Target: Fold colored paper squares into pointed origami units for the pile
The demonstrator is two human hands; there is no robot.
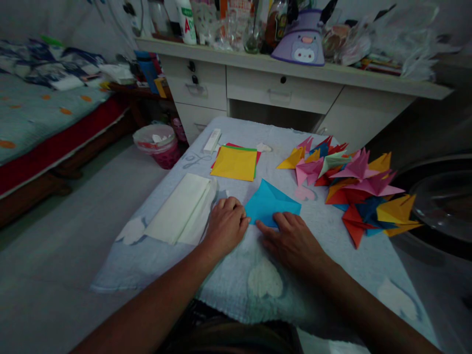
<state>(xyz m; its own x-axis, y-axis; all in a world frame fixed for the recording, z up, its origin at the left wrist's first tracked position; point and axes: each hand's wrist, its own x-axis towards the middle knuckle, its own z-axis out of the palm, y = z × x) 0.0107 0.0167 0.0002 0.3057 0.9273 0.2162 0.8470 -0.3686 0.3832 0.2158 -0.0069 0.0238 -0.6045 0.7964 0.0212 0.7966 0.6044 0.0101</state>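
Head view: The blue sheet (pixel 271 201) lies at the centre of the frame, creased and partly folded. The left hand (pixel 227 222), fingers curled, meets its left corner; whether it pinches the paper cannot be told. The right hand (pixel 291 241) rests on the lower edge, thumb and forefinger apart. Folded paper figures (pixel 356 164), apparently complete, occupy the right of the frame. The yellow sheet (pixel 234 162), above centre, remains flat; red and green edges show beneath. Overlap prevents counting the figures. Fingers cover the blue sheet's lower edge; both forearms are cut off below.
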